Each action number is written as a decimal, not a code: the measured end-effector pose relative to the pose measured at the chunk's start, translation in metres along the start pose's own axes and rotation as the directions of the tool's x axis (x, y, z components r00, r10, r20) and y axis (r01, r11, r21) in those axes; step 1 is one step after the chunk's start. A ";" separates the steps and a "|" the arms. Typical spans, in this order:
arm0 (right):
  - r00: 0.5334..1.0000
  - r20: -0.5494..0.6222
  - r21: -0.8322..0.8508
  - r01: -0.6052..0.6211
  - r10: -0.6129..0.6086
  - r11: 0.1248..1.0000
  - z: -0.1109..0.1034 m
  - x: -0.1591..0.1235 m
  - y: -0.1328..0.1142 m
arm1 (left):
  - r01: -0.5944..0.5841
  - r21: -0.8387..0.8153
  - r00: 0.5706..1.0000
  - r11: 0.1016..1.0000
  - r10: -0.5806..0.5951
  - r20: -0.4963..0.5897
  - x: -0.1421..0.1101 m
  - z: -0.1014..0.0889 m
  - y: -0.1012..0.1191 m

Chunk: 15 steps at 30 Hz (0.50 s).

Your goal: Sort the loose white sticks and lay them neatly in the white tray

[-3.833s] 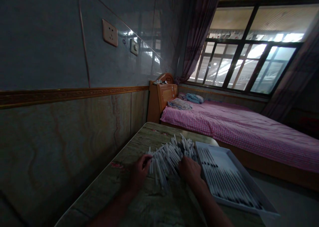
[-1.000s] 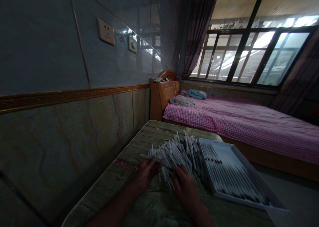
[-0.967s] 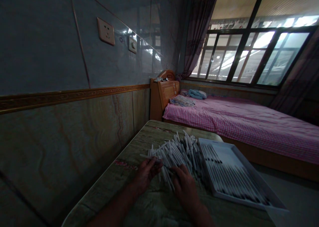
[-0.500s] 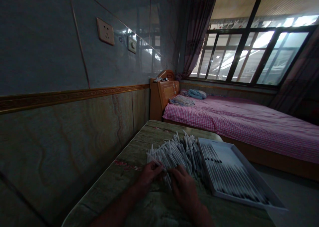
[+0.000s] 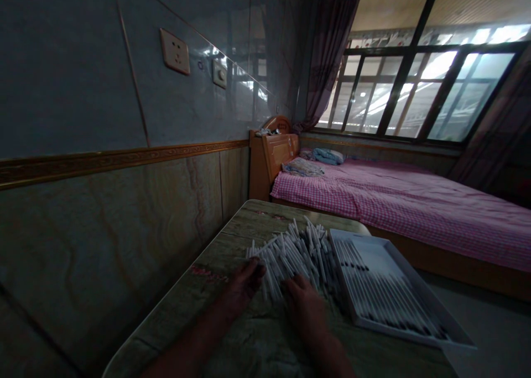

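Note:
A loose heap of white pens (image 5: 296,248) lies on the table (image 5: 249,345) ahead of me. My left hand (image 5: 244,281) rests at the heap's near left edge, fingers curled against the pens. My right hand (image 5: 305,306) lies palm down at the near edge, fingers stretched onto the pens. Whether either hand grips a pen is hidden in the dim light. Right of the heap stands a shallow white tray (image 5: 435,320) with several pens laid side by side in a row (image 5: 373,295).
A tiled wall with a socket (image 5: 174,51) runs along the table's left side. Beyond the table's far end stands a bed with a pink checked cover (image 5: 394,206) and a wooden headboard (image 5: 274,154), under a large window (image 5: 415,85).
Both hands have shifted along the near edge of the heap. The pen my left hand held up a second ago is down in the pile, and the hands have drawn slightly apart.

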State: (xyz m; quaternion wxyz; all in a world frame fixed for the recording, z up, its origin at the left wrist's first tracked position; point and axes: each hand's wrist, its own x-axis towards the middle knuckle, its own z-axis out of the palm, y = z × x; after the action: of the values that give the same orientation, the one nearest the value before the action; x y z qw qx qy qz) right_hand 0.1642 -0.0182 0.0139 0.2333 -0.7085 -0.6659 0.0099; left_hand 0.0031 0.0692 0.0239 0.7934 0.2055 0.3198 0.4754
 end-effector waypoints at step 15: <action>0.999 0.034 -0.182 0.032 -0.026 0.983 0.010 0.004 -0.005 | 0.002 0.225 0.985 0.974 -0.042 0.170 -0.002 -0.002 -0.015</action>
State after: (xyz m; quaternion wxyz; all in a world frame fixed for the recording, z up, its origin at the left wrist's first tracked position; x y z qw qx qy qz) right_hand 0.1564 -0.0116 0.0085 0.1571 -0.7168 -0.6780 -0.0433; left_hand 0.0103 0.0610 0.0133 0.7954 0.3305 0.3031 0.4078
